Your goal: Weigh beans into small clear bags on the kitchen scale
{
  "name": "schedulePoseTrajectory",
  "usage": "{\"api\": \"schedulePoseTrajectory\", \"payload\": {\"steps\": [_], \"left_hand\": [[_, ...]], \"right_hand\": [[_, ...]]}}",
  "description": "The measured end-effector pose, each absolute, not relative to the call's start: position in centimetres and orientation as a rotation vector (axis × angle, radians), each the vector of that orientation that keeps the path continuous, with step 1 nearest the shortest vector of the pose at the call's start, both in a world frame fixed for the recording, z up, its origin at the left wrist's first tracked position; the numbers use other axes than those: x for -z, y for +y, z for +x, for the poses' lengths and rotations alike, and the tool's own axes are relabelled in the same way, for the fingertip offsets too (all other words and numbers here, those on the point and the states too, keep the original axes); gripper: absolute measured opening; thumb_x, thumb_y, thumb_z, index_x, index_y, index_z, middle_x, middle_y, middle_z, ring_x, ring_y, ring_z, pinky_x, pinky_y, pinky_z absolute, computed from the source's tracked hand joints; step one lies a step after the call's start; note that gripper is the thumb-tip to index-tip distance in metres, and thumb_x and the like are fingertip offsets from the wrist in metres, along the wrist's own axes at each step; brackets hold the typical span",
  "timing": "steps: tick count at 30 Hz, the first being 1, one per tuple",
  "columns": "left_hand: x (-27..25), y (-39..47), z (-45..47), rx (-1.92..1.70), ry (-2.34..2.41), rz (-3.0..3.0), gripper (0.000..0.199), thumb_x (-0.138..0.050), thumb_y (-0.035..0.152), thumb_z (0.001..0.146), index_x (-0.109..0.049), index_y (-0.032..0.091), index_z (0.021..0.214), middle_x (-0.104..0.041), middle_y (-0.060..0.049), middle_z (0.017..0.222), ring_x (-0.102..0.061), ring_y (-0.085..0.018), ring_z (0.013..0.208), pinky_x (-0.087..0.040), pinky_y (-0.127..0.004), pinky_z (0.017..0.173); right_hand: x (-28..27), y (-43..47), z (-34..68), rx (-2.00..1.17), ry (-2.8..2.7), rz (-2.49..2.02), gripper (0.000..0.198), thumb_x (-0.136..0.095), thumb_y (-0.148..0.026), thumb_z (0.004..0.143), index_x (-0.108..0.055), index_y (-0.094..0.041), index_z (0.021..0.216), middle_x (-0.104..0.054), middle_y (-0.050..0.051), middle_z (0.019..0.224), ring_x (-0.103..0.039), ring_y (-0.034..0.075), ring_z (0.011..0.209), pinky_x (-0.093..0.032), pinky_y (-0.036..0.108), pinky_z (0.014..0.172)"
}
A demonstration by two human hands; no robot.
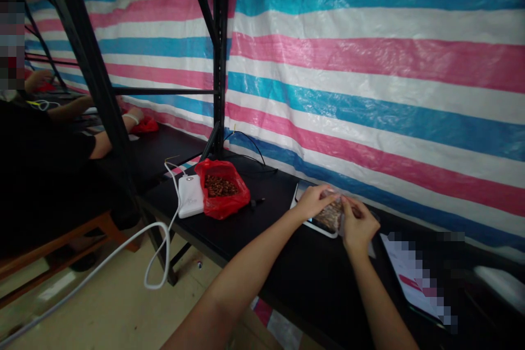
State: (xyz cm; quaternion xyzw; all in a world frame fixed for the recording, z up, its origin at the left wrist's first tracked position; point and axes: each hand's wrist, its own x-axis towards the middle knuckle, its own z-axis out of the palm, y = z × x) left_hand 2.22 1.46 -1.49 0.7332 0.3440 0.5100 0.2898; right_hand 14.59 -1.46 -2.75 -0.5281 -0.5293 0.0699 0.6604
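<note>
Left hand: the upper edge of a small clear plastic bag filled with brown pieces (331,215) is pinched between the thumb and fingers of the left hand (315,202).
Right hand: the bag's right side is gripped by the right hand (361,225), with thumb and fingertips brought together on the plastic.
Bag's place: it is held over a flat, white-edged rectangular device (328,232), set on a long black table (299,290); whether the two touch cannot be told.
Red bag: small brown pieces (221,186) are contained in an open, shiny red plastic bag (227,209), placed left of the hands.
Beside it: a white rectangular power bank (190,198) is joined to a white cable (167,251).
Right end: a dark-edged phone with a lit screen (404,268) is laid flat.
</note>
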Motion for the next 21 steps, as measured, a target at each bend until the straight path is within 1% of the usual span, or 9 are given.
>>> {"api": "schedulePoseTrajectory", "payload": {"steps": [5, 7, 12, 14, 18, 21], "left_hand": [[1.0, 1.0, 2.1, -1.393, 0.887, 1.955, 0.034, -0.046, 0.044, 0.082, -0.064, 0.015, 0.086, -0.063, -0.002, 0.075, -0.055, -0.012, 0.068, -0.04, -0.02, 0.063], [0.6, 0.8, 1.8, -1.395, 0.906, 1.992, 0.033, -0.046, 0.042, 0.083, -0.064, 0.015, 0.083, -0.063, -0.001, 0.074, -0.055, -0.012, 0.068, -0.04, -0.02, 0.064], [0.4, 0.8, 1.5, -1.465, 0.976, 2.015, 0.029, -0.043, 0.038, 0.085, -0.063, 0.017, 0.081, -0.063, 0.0, 0.071, -0.055, -0.013, 0.066, -0.039, -0.02, 0.063], [0.5, 1.0, 1.5, -1.481, 0.99, 2.015, 0.029, -0.041, 0.036, 0.086, -0.061, 0.017, 0.079, -0.06, 0.0, 0.068, -0.054, -0.013, 0.064, -0.038, -0.02, 0.061], [0.6, 1.1, 1.8, -1.496, 1.013, 2.009, 0.036, -0.034, 0.038, 0.089, -0.055, 0.016, 0.068, -0.052, 0.001, 0.059, -0.049, -0.011, 0.057, -0.033, -0.02, 0.056], [0.5, 1.2, 1.8, -1.494, 1.024, 1.988, 0.039, -0.033, 0.039, 0.089, -0.051, 0.016, 0.062, -0.048, 0.002, 0.056, -0.046, -0.011, 0.055, -0.031, -0.02, 0.054]], "right_hand": [[2.0, -2.1, 14.6, -0.03, -1.287, -1.241, 0.036, -0.057, -0.049, 0.073, -0.068, -0.014, 0.077, -0.067, 0.007, 0.068, -0.061, 0.02, 0.06, -0.047, 0.03, 0.064], [1.7, -2.4, 14.3, -0.029, -1.328, -1.241, 0.034, -0.056, -0.047, 0.074, -0.067, -0.015, 0.077, -0.067, 0.006, 0.068, -0.061, 0.019, 0.06, -0.046, 0.029, 0.063], [1.4, -2.4, 13.6, -0.329, -1.268, -1.122, 0.034, -0.055, -0.046, 0.074, -0.065, -0.015, 0.08, -0.068, 0.006, 0.074, -0.062, 0.019, 0.067, -0.048, 0.029, 0.064], [1.4, -2.1, 13.6, -0.421, -1.209, -1.098, 0.035, -0.054, -0.047, 0.072, -0.065, -0.014, 0.078, -0.067, 0.005, 0.072, -0.061, 0.019, 0.066, -0.047, 0.029, 0.062], [1.5, -1.9, 13.5, -0.472, -1.117, -1.066, 0.038, -0.056, -0.049, 0.07, -0.064, -0.013, 0.071, -0.064, 0.003, 0.063, -0.057, 0.016, 0.059, -0.043, 0.026, 0.053], [1.4, -2.0, 13.3, -0.522, -1.075, -1.03, 0.042, -0.057, -0.053, 0.069, -0.065, -0.012, 0.072, -0.065, 0.003, 0.064, -0.056, 0.015, 0.057, -0.039, 0.024, 0.049]]}}
